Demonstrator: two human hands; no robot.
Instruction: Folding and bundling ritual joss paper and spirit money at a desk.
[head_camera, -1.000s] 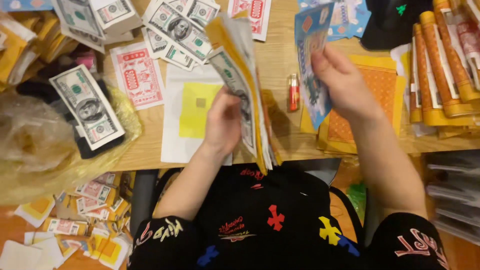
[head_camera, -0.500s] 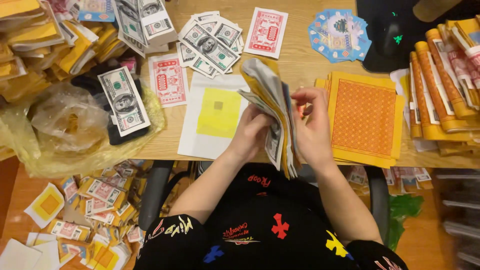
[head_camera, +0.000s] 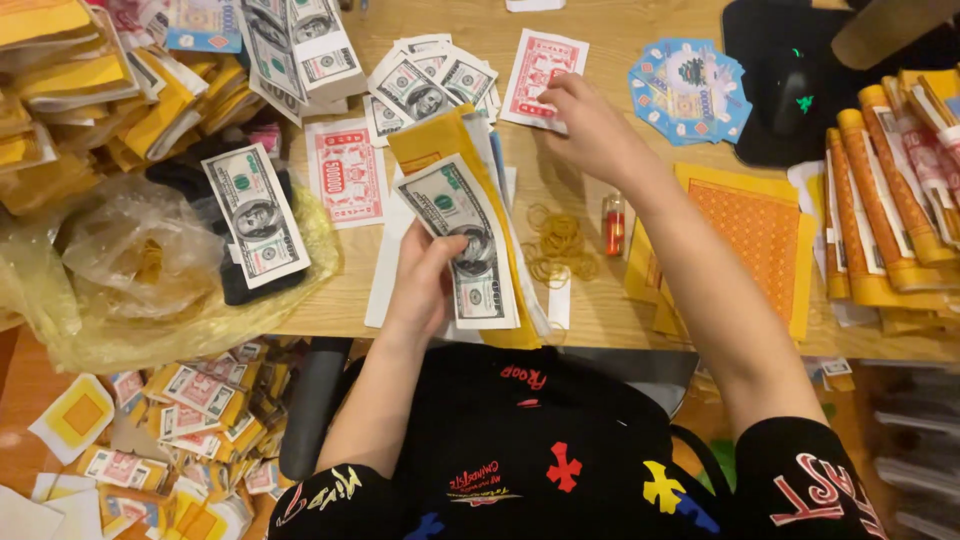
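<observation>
While the left hand (head_camera: 425, 285) grips the paper stack (head_camera: 470, 235) by its near edge, above the bench (head_camera: 620, 300) front, the right hand (head_camera: 590, 125) pinches the red note (head_camera: 540, 62) beyond it; thin, limp, slippery sheets probably fan unless clamped at one end.

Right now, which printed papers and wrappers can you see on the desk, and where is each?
Sheaf of grey-green notes and yellow sheets: in left hand.
Red-and-white slip: top centre, under right hand.
Blue printed sheets: fanned, top right.
Orange patterned sheets: right.
Clear plastic bag: crumpled, left.
</observation>
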